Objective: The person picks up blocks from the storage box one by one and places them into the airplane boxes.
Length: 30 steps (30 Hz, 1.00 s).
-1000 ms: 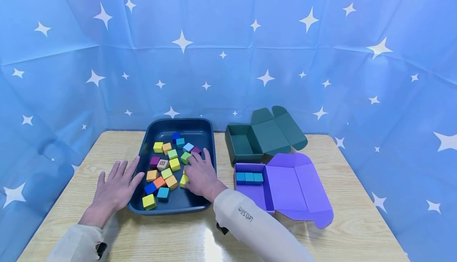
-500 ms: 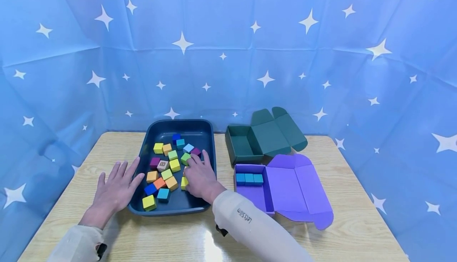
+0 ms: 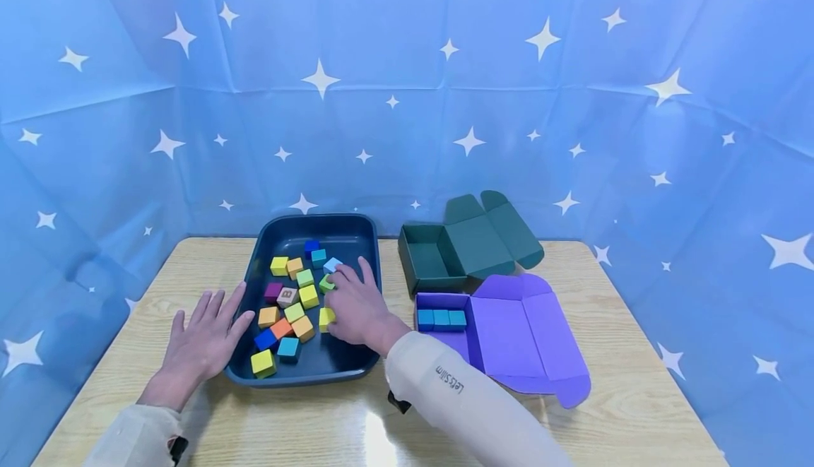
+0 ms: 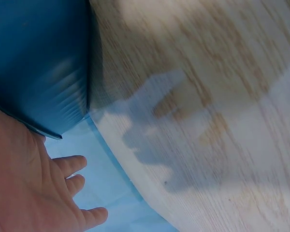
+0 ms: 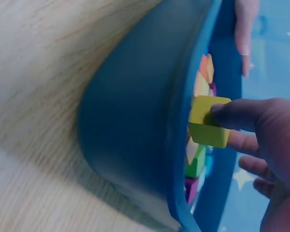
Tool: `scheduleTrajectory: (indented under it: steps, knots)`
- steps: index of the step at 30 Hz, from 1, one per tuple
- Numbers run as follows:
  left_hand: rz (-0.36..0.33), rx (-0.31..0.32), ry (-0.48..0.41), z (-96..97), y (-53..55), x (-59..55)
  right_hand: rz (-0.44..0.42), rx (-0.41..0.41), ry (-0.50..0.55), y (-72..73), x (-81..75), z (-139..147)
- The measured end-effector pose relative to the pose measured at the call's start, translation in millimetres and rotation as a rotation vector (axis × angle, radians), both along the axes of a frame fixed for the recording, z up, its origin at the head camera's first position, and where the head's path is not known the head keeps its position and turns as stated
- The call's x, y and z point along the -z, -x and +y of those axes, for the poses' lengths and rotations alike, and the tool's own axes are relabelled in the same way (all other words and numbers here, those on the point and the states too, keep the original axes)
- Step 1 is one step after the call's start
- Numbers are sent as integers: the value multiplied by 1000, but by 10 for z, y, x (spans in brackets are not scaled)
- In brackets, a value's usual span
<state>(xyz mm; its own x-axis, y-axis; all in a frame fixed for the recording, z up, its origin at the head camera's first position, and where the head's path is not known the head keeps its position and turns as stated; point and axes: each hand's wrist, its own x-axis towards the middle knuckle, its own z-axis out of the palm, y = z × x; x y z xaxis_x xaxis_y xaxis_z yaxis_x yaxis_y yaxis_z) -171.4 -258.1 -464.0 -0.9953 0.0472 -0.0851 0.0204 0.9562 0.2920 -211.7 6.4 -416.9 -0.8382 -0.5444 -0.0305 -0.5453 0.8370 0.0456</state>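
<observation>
My right hand [image 3: 361, 310] is over the right side of a dark blue tray [image 3: 305, 376]. It pinches a yellow cube [image 5: 209, 121], thumb on one face and fingers at the far side, level with the tray rim in the right wrist view. A green cube [image 3: 326, 283] and a light blue cube [image 3: 333, 265] lie just beyond, partly covered by the hand. My left hand [image 3: 202, 336] is spread with straight fingers at the tray's left rim, holding nothing; its palm and fingers [image 4: 71, 165] show beside the tray wall in the left wrist view.
Several coloured cubes lie loose in the tray, with a lettered wooden cube [image 3: 287, 297] among them. Right of it stands an open purple box [image 3: 448, 340] holding a row of 3 blue-teal cubes [image 3: 441, 320]. An open green box [image 3: 439, 287] sits behind. A starry blue curtain [image 3: 407, 121] surrounds the table.
The right hand and the yellow cube have risen slightly, and the hand now covers the purple cube at the tray's right side. The left hand stays at the rim.
</observation>
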Motion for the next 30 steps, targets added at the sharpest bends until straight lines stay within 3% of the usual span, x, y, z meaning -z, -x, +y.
scheduleTrajectory:
  steps: [9, 19, 30]
  knots:
    - [-1, -4, -13, 1, -1, 16, -9, 24, 48, -5, -135, 236]
    - [-3, 5, -17, 10, -7, 0, 26, 78, 75, 19, -326, 700]
    - [-8, 8, -10, -4, -6, 9, 45, 140, 87, 18, -395, 1222]
